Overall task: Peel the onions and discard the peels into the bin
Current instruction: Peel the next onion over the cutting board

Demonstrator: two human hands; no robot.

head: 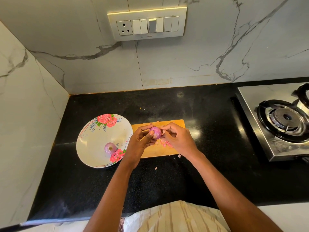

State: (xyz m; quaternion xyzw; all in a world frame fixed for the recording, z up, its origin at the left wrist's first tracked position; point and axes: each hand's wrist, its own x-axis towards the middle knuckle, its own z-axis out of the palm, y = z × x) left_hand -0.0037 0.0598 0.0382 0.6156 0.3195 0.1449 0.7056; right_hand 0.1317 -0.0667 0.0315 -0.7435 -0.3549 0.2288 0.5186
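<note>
On the table [167, 181], a plate [93, 144] holds one onion [109, 148], beside a board [173, 126] strewn with peels [164, 144]. Peeling is in hand: above the board, the left hand [140, 141] grips a second onion [155, 132], and the right hand [177, 139] pinches at its skin. Next likely calls for stripping that skin. No bin shows; the right fingertips are hidden.

Black countertop [167, 181] under floral plate [93, 139], wooden board [173, 126], stove [267, 131], peel scraps [156, 168].
</note>
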